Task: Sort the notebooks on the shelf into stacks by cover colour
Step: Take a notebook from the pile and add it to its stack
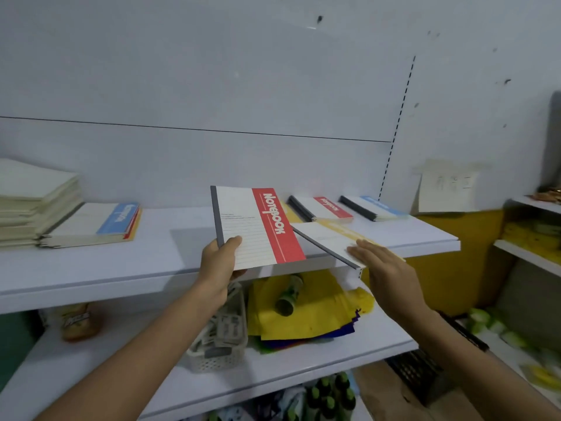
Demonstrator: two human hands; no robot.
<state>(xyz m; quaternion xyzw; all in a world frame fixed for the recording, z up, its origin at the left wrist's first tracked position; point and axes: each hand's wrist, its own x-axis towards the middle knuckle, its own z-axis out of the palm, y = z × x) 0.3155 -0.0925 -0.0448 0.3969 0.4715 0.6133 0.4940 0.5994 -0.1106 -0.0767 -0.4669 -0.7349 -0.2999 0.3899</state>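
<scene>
Red-banded white notebook (pixel 256 226), grey-spined, ruled cover

At centre frame, the red notebook (pixel 255 226) has a white, faintly lined cover, a red band with white lettering and a grey spine. Right of it, the yellow notebook (pixel 328 235) is white with a pale yellow band and a grey spine. Behind them, the red stack (pixel 326 208) and blue stack (pixel 373 206) show white covers with red and blue bands and dark spines. At left, the mixed pile (pixel 97 221) is topped blue, with red and yellow edges beneath. The far-left pile (pixel 33 202) is cream. The shelf (pixel 121 262) is white. Lower centre are yellow bags (pixel 318 311) and a white perforated basket (pixel 218 357).
</scene>
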